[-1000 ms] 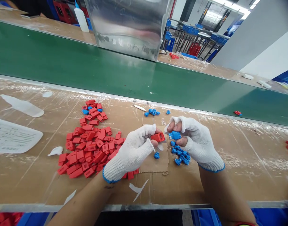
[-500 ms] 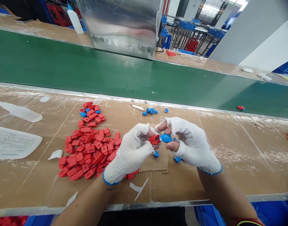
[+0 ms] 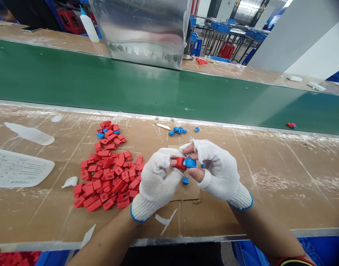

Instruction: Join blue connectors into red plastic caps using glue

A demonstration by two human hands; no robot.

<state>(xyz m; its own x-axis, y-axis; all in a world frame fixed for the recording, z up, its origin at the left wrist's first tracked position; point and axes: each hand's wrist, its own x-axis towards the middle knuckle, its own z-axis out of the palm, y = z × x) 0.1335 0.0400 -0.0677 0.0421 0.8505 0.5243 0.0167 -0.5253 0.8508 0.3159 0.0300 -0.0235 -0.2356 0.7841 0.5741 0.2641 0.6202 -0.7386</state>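
Observation:
My left hand, in a white glove with bare fingertips, grips a red piece at the middle of the table. Against that piece's right end sits a blue piece, pinched between the thumb and finger of my right hand, gloved the same way. Just below my hands a small blue piece lies on a cardboard sheet. Left of my left hand spreads a pile of red pieces, with a few blue ones at its top.
Several blue pieces and a white pen-like tool lie beyond my hands. A green belt crosses behind, carrying a red and blue piece at right. A metal box and a white bottle stand past it.
The blue piece has moved left and now sits closer against the red piece, with less of it showing. My right hand has shifted slightly left, and the view has moved a little.

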